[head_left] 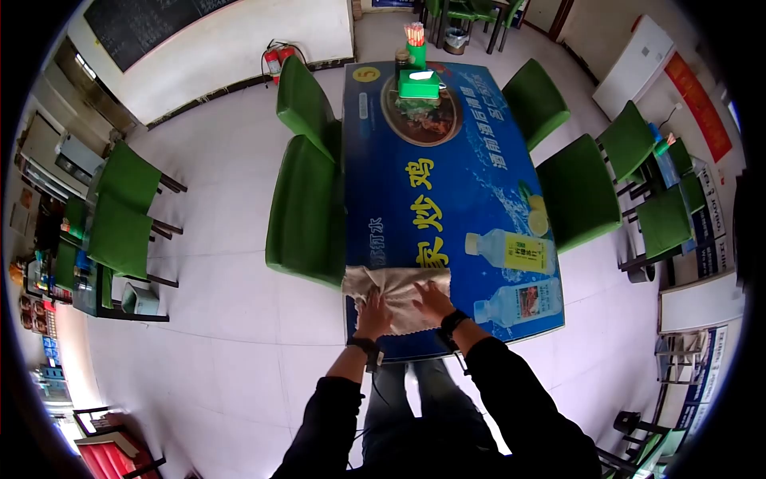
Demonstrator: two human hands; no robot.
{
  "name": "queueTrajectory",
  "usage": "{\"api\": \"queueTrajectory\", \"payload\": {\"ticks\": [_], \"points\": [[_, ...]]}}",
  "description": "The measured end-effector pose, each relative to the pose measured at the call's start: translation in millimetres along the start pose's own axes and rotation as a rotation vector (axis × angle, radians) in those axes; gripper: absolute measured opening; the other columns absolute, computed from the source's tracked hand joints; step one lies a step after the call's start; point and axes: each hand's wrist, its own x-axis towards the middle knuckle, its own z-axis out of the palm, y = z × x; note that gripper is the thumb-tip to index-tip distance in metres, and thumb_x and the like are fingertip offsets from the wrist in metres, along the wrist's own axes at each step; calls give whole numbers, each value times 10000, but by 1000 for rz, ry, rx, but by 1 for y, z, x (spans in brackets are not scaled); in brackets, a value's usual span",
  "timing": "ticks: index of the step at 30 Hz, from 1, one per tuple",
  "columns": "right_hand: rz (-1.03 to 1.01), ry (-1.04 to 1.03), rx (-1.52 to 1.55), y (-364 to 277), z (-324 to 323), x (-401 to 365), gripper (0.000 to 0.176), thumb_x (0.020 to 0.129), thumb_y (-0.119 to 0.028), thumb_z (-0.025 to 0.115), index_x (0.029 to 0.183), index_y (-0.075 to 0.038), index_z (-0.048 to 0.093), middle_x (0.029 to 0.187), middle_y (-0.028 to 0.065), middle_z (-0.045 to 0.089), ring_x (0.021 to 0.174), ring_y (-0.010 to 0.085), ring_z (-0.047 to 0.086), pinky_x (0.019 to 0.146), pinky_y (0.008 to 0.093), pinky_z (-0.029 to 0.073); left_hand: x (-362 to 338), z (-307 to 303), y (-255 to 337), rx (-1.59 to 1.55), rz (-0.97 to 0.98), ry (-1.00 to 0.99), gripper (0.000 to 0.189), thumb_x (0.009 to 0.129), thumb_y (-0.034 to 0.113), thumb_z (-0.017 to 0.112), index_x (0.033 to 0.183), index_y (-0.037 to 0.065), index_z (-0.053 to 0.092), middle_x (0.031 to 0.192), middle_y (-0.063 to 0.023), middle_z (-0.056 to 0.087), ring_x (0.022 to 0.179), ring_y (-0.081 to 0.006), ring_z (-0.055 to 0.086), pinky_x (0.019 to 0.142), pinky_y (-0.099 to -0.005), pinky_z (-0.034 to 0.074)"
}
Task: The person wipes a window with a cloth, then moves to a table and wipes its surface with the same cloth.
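A beige cleaning cloth (404, 297) with a scalloped edge lies spread and wrinkled over the near left part of the blue printed table (399, 231). My left hand (373, 316) rests flat on the cloth's left half, fingers stretched forward. On the right half, my right hand (433, 304) lies flat too, fingers apart and angled toward the upper left. Both palms press from above; neither hand grasps the cloth. Dark bands circle both wrists.
At the table's far end stand a green tissue box (420, 85), a green chopstick holder (416, 56) and a dark bottle (401, 62). Green chairs (306, 211) line both long sides. Fire extinguishers (278, 60) stand by the wall at the far left.
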Motion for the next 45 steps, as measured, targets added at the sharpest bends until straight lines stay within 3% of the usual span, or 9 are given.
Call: {"api": "queueTrajectory", "payload": {"ticks": [2, 4, 8, 14, 23, 29, 37, 41, 45], "points": [[-7, -24, -37, 3, 4, -8, 561, 721, -310, 598, 1200, -91, 405, 1230, 267, 318, 1169, 402, 281, 936, 428, 309, -9, -2, 4, -50, -31, -77, 648, 713, 337, 524, 1215, -30, 343, 1328, -190, 217, 1247, -300, 191, 977, -472, 197], [-210, 186, -210, 1, 18, -35, 575, 704, -315, 609, 1198, -97, 411, 1239, 277, 305, 1180, 409, 265, 967, 453, 255, -36, -12, 15, -16, 16, -116, 655, 714, 338, 526, 1217, -34, 332, 1317, -192, 228, 1242, -307, 197, 978, -474, 195], [-168, 225, -88, -13, 46, -106, 563, 696, -317, 614, 1183, -100, 433, 1238, 282, 304, 1193, 414, 243, 983, 470, 215, -96, 4, 18, -144, 145, -101, 689, 678, 271, 578, 1211, -50, 281, 1260, -232, 253, 1200, -402, 216, 972, -508, 192], [-185, 181, -18, -6, 59, -143, 504, 763, -327, 548, 1194, -91, 437, 1275, 270, 272, 1228, 373, 214, 996, 448, 198, -101, -6, 30, -82, 48, -232, 677, 680, 196, 575, 1242, -28, 270, 1289, -203, 257, 1228, -338, 213, 980, -486, 202], [-84, 188, -41, -20, 40, -38, 553, 739, -368, 569, 1202, -101, 426, 1293, 240, 262, 1237, 371, 192, 1005, 452, 162, -1, -26, -18, 83, 82, -176, 686, 701, 309, 549, 1249, -13, 290, 1324, -179, 237, 1237, -302, 219, 968, -478, 214], [0, 247, -97, -15, 4, 91, 579, 755, -405, 537, 1238, -126, 385, 1330, 200, 225, 1259, 337, 152, 1019, 435, 139, 131, -54, -69, 108, 287, -138, 691, 738, 390, 526, 1258, -1, 293, 1346, -156, 206, 1242, -291, 202, 970, -466, 211], [294, 261, -45, 15, -55, 227, 536, 802, -418, 467, 1243, -129, 373, 1338, 217, 196, 1262, 342, 134, 1017, 432, 142, 292, -87, -88, 187, 232, -92, 697, 724, 386, 548, 1260, 21, 294, 1341, -159, 207, 1234, -320, 206, 968, -484, 207], [300, 347, -78, 4, -46, 220, 538, 798, -383, 492, 1260, -147, 352, 1327, 224, 209, 1249, 361, 158, 1012, 435, 155, 298, -94, -85, 25, 283, -145, 750, 732, 371, 554, 1289, 9, 207, 1346, -212, 153, 1253, -359, 135, 998, -462, 173], [226, 403, -92, -43, -4, 155, 527, 713, -340, 580, 1138, -58, 449, 1253, 254, 304, 1212, 388, 228, 990, 466, 198, 233, -91, -79, -157, 386, -199, 865, 608, 327, 666, 1238, -96, 251, 1317, -214, 225, 1236, -359, 189, 1012, -395, 192]]}}
